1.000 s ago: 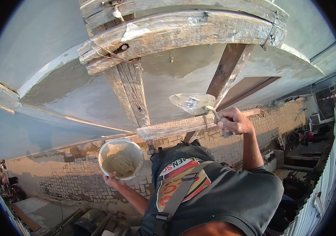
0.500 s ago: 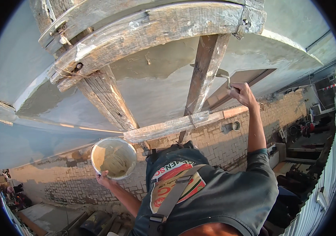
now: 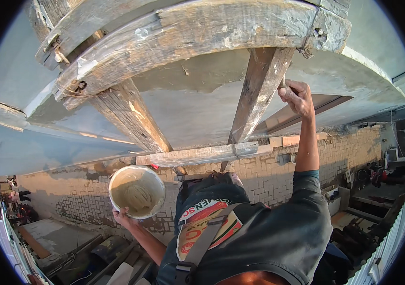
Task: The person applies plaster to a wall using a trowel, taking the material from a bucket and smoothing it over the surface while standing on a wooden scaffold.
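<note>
In the head view, the left hand (image 3: 122,217) grips the near lower edge of a round bucket (image 3: 132,176), fingers curled at its rim. The bucket is left of the person's body, above the paved ground (image 3: 86,204), and contains a smooth grey-tan mix (image 3: 138,197). The right hand (image 3: 298,98), raised and closed, clasps a trowel (image 3: 283,82) by its handle; the blade is hidden behind the right wooden post (image 3: 263,95). Beyond the post is a grey wall (image 3: 193,116) with a darker patch beneath a curved timber (image 3: 212,31).
</note>
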`<state>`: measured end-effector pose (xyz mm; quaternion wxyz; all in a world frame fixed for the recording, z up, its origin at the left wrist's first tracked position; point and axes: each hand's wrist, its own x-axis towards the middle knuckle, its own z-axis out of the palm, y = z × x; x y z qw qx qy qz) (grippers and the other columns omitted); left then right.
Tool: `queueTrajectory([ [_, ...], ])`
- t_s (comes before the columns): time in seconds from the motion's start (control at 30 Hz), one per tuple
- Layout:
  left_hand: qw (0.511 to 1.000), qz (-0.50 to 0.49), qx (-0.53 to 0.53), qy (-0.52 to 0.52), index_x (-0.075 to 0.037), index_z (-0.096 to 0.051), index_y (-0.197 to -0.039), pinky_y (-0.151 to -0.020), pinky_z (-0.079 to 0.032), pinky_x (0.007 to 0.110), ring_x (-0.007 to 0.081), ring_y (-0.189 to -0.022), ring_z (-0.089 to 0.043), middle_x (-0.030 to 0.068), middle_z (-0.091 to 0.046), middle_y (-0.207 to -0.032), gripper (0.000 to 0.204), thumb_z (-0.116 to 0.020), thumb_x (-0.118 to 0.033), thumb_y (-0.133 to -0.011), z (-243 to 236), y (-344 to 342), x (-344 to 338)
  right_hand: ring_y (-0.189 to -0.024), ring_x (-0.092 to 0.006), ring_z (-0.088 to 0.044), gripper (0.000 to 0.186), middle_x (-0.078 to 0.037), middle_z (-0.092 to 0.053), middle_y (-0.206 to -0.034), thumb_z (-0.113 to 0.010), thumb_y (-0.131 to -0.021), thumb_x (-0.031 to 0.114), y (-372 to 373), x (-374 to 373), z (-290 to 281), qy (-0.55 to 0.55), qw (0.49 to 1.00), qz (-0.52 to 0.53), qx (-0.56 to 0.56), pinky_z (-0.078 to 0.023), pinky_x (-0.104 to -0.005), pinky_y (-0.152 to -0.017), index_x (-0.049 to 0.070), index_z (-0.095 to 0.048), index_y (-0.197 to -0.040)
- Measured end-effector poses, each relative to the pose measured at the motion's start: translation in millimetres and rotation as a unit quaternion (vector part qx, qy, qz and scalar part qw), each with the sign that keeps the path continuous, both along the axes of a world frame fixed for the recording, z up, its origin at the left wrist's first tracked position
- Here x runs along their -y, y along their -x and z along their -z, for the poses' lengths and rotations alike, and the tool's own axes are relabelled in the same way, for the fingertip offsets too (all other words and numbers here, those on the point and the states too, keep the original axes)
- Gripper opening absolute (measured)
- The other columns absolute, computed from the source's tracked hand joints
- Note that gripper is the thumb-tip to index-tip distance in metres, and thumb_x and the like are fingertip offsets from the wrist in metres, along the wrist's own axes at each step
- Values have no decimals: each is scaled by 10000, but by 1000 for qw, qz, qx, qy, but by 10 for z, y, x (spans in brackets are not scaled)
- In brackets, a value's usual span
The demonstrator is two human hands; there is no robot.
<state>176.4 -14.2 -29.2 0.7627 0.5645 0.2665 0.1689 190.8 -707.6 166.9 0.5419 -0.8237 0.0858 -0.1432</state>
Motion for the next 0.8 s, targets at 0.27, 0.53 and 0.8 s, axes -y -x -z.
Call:
queueTrajectory([
  [0.27,999,-6,-25,-21,-22,-588,-875,-701,-498,351,219,-757,-581,73,-611,-852,359,-531,95,-541,-20,47,111,-611,-326,-550,226,-233,-645,-741,-712,-810,184,-308,-260,1304,333,930,-64,143,-481,-392,-655,-25,-694,-896],
  [0.53,1000,4,-3,12,-21,-593,-880,-706,-510,354,219,-740,-583,76,-618,-849,362,-537,89,-539,-73,149,177,-590,-122,-491,303,-72,-538,-657,-747,-832,220,30,117,313,106,994,26,31,-393,-291,-540,-64,-681,-919],
  [0.8,1000,17,-19,-15,-13,-585,-871,-697,-513,349,213,-729,-588,69,-614,-829,358,-537,89,-531,1,-19,243,-572,-122,-416,269,-80,-511,-622,-722,-864,218,-44,-42,497,258,959,-53,-110,-374,-328,-541,-45,-667,-874],
])
